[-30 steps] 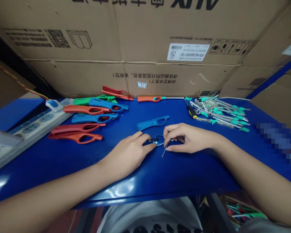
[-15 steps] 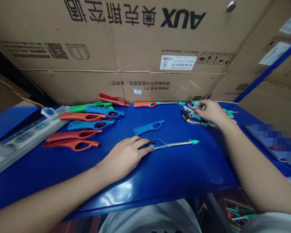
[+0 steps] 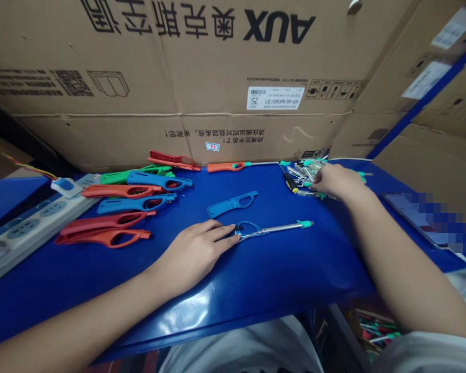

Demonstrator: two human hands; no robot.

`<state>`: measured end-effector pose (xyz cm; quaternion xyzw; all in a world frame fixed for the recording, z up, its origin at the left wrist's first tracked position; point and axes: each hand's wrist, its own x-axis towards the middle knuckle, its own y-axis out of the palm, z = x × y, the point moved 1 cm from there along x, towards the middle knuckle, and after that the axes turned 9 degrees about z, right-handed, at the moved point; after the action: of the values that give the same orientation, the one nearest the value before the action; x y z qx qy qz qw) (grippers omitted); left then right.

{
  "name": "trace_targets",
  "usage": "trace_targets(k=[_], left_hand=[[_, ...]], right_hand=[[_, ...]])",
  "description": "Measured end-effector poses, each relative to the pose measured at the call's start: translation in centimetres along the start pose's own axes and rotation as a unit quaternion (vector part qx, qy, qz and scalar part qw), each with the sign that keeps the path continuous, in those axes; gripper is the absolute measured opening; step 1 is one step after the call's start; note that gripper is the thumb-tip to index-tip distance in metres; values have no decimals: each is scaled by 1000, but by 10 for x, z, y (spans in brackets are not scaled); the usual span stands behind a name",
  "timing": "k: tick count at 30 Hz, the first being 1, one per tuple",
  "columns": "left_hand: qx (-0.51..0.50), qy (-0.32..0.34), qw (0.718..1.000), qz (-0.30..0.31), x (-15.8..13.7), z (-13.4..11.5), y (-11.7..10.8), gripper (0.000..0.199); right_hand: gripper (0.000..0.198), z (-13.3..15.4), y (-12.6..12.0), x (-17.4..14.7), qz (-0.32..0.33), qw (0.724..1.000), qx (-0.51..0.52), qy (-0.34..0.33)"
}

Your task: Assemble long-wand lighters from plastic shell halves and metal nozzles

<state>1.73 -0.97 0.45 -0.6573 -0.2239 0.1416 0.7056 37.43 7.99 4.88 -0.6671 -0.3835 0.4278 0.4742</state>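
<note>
My left hand (image 3: 196,251) rests on the table with its fingers closed on the handle end of a blue gas lighter (image 3: 256,233). The lighter's handle is uncovered, with thin wires showing, and its metal tube with a green tip points right. Just behind it lies a loose blue handle shell (image 3: 233,204). At the back right, my right hand (image 3: 336,181) reaches into a pile of small lighter parts (image 3: 306,168), clear and green pieces with wires. Its fingers are bent together among the parts; what they pinch is hidden. A yellow-and-black screwdriver (image 3: 290,182) lies left of that hand.
Red, blue and green handle shells (image 3: 116,223) lie at the left beside a white power strip (image 3: 42,215). An orange lighter (image 3: 227,167) lies along the cardboard wall (image 3: 140,129). A phone (image 3: 415,217) with a cable sits at the right.
My right hand has turned and lowered its fingers deeper into the pile. The left hand stays on the blue lighter. The whole view has shifted slightly.
</note>
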Motion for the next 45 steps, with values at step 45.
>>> trace_targets(k=[45], left_hand=[[-23, -26, 999, 22, -1, -6, 1, 44]], right_hand=[[35, -4, 2, 0, -18, 997, 10, -68]])
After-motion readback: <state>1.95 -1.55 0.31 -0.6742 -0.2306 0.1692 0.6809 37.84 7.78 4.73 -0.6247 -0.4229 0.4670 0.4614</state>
